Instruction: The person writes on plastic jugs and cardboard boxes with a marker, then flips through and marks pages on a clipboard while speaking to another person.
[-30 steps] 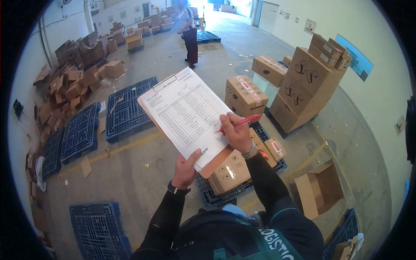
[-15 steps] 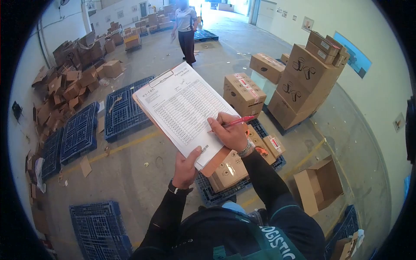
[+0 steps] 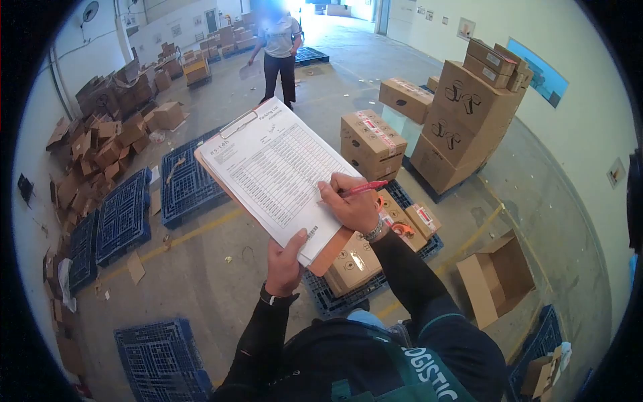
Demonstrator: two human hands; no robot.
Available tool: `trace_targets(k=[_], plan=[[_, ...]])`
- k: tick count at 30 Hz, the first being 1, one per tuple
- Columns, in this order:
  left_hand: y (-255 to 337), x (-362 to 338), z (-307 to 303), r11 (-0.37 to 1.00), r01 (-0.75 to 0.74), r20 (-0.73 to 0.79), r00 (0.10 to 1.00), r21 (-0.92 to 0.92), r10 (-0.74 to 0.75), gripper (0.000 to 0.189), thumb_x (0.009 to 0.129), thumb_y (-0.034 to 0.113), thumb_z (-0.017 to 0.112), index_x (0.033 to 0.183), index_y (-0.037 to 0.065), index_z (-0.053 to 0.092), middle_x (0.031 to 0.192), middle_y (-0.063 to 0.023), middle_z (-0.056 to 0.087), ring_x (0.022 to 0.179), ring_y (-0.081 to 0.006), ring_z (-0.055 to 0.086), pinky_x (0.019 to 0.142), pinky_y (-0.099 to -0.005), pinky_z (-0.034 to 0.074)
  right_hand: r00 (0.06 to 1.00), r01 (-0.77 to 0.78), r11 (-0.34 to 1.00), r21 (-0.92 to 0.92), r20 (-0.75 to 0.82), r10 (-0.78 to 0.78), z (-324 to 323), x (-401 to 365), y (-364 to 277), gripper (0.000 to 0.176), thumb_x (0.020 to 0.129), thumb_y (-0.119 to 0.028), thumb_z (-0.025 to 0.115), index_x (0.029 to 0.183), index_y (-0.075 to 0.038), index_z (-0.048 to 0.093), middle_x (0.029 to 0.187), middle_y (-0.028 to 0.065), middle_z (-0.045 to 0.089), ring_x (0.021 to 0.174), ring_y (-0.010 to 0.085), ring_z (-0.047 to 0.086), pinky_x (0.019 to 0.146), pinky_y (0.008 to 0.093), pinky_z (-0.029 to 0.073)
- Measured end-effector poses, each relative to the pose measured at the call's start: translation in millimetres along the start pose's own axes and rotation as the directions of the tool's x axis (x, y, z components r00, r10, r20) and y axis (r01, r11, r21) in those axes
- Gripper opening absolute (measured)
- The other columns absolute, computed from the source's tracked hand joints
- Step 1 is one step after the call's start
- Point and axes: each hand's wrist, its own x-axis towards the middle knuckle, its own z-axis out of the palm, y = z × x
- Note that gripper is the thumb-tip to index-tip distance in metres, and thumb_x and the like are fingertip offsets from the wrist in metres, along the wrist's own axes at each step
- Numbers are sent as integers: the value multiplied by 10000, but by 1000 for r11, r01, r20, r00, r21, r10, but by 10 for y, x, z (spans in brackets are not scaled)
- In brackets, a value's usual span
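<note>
My left hand (image 3: 285,264) grips the lower edge of a clipboard (image 3: 338,253), its thumb lying over the paper. A printed packing list (image 3: 268,171) with a table of rows is held on the board by a metal clip (image 3: 239,124) at the top left. My right hand (image 3: 351,204) is closed around a red pen (image 3: 364,188) and rests on the right part of the sheet. The pen's tip is hidden behind my fingers. Below the clipboard, taped cartons (image 3: 353,264) lie on a blue pallet (image 3: 326,299), with an orange tape dispenser (image 3: 402,230) among them.
A person (image 3: 278,57) stands beyond the clipboard, holding something sheet-like. Tall stacked cartons (image 3: 462,127) are at right, near an open box (image 3: 495,278). Blue pallets (image 3: 124,218) lie at left beside a heap of cardboard (image 3: 100,147). Another pallet (image 3: 163,362) is at lower left.
The person in the background has come closer. The clipboard sits slightly further left and lower in view; my right hand has shifted slightly, still holding the pen.
</note>
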Motion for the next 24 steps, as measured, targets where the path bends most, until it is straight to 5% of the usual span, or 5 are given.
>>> trace_targets(k=[2, 5, 8, 24], plan=[[43, -9, 16, 1000, -1, -17, 1000, -30, 0, 358, 963, 55, 580, 1290, -86, 536, 1213, -138, 641, 1078, -190, 634, 919, -312, 514, 999, 12, 999, -43, 42, -10, -43, 14, -44, 375, 938, -146, 672, 632, -22, 494, 543, 13, 495, 535, 55, 431, 485, 282, 344], [38, -12, -85, 997, -27, 3, 1000, 78, 27, 365, 964, 52, 577, 1297, -88, 534, 1235, -143, 636, 1084, -187, 629, 922, -308, 509, 997, -29, 984, 173, -66, 41, -58, 24, -63, 367, 936, -140, 675, 638, -15, 501, 551, 18, 506, 539, 52, 449, 489, 276, 354], [134, -81, -45, 996, -44, 37, 998, 82, 41, 371, 962, 59, 580, 1298, -92, 535, 1243, -140, 636, 1084, -181, 627, 922, -305, 506, 999, 40, 999, -27, 11, -39, -147, 50, -40, 362, 932, -129, 676, 638, -9, 501, 554, 19, 506, 540, 47, 444, 489, 281, 357], [141, -112, -26, 992, -70, 10, 998, 101, 70, 379, 947, 49, 584, 1296, -90, 531, 1225, -136, 634, 1062, -184, 630, 914, -303, 505, 999, 33, 999, 33, 10, -33, -105, 67, -128, 383, 937, -172, 668, 637, -25, 481, 547, 29, 464, 526, 79, 405, 483, 301, 342]])
